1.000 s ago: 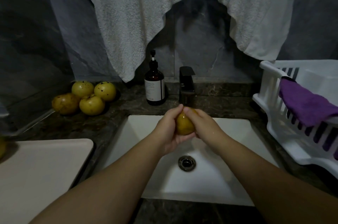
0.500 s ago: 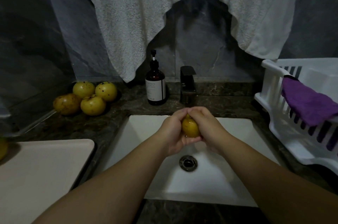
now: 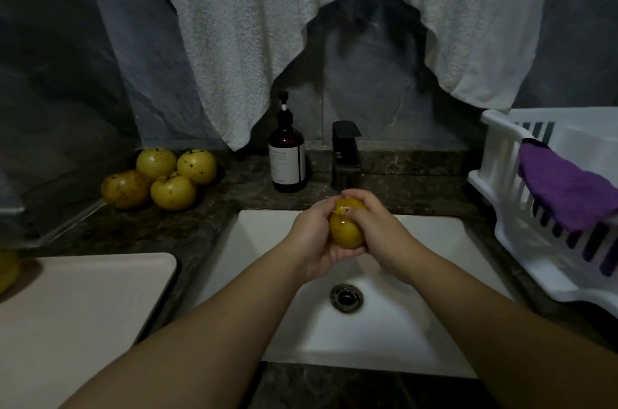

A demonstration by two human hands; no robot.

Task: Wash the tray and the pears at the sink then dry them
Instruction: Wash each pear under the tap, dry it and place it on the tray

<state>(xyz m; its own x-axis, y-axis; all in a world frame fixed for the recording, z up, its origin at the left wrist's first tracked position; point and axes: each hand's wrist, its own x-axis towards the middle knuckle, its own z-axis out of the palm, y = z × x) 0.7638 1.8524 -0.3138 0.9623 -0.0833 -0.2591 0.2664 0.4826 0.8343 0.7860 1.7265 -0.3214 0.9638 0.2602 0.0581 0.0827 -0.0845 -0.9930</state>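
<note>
Pear sits between both my hands over the sink, just in front of the black faucet and above the drain. Left hand cups it from below and the side, fingers curled round it; right hand wraps the other side, fingertips over the top. Both grips are closed on the fruit. Skin looks glossy and wet, so I judge it slick. Firm, rounded, moderate weight, bruises if dropped into the basin. Best hold: palm under the widest part, fingers spread round the belly, not a fingertip pinch at the narrow end. Can't tell whether water is running.

Four more pears sit in a cluster on the dark tabletop left of the sink, touching each other, speckled skin. Probably roll if nudged, so lift them one by one. Another yellow fruit shows at the far left edge, partly cut off.

Tray lies flat on the tabletop at lower left, pale, looks stiff and light; take it by the rim with two hands.

Soap bottle stands just left of the faucet. White rack on the right carries a purple cloth over its edge. White towel hangs above.
</note>
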